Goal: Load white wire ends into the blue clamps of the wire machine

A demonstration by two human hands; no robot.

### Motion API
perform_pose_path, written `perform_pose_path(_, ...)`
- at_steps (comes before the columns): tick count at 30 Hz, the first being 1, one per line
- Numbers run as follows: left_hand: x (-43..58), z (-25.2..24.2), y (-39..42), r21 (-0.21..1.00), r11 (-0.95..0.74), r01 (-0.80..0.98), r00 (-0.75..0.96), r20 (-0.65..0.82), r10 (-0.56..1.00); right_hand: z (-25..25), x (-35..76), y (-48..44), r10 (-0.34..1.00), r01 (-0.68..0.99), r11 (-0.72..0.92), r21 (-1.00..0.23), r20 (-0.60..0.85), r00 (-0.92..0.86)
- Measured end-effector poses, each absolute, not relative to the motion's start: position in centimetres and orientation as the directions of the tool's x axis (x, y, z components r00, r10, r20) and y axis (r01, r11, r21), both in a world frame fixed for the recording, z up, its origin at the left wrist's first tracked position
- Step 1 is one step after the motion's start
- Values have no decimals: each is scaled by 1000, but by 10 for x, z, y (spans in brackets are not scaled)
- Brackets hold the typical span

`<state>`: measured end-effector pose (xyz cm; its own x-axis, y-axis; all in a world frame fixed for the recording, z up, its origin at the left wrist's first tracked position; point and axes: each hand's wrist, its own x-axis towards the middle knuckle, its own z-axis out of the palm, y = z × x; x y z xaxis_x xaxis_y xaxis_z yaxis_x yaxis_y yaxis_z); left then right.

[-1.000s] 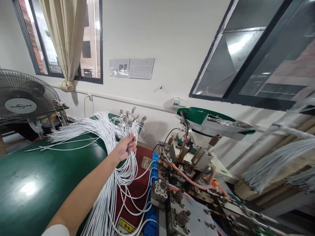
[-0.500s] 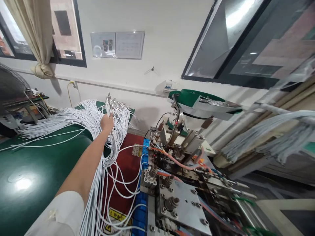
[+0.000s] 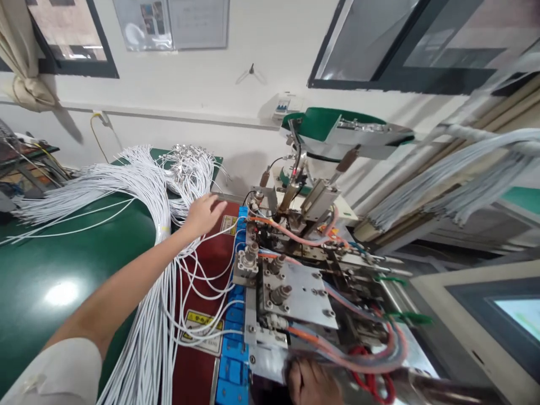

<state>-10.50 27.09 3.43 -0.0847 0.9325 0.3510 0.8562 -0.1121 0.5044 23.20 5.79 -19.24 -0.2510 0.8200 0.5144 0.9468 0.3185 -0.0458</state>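
Observation:
My left hand (image 3: 206,215) reaches over the white cables, its fingers apart and nothing held in them. Below and left of it runs a thick bundle of white cables (image 3: 162,208), draped down the front of the green table. Just beyond the hand lies a heap of cable ends with metal terminals (image 3: 188,160). Single white cables loop from the bundle to the blue holders (image 3: 235,337) along the machine's edge. At the bottom edge, my right hand (image 3: 314,382) is partly cut off and blurred, fingers curled beside the machine's metal plate; what they hold is hidden.
The machine (image 3: 299,287) carries cylinders, bolts and orange hoses. Behind it stands a green bowl feeder (image 3: 320,124). More white cables hang from a rack (image 3: 464,174) at right, above a screen (image 3: 518,320). A green table (image 3: 63,259) is at left.
My left hand has let go of the cable heap and moved right, its fingers opening. My right hand has come into view at the bottom. The view has tilted down.

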Motion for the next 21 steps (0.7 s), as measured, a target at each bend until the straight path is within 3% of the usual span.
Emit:
perform_pose_path(3, -89, 21, 233, 488, -367, 792, 222, 330, 917, -187, 231, 60, 809, 962, 272, 15, 537, -237)
perform_pose_path(5, -89, 9, 218, 467, -445, 764, 331, 309, 892, -184, 229, 60, 815, 958, 283, 31, 518, -258)
perform_pose_path(13, -91, -26, 214, 490, -346, 800, 263, 232, 936, -176, 223, 56, 823, 967, 253, 7, 524, -219)
perform_pose_path(21, -88, -10, 200, 450, -392, 803, 369, 142, 919, -176, 223, 55, 872, 974, 218, -62, 461, -166)
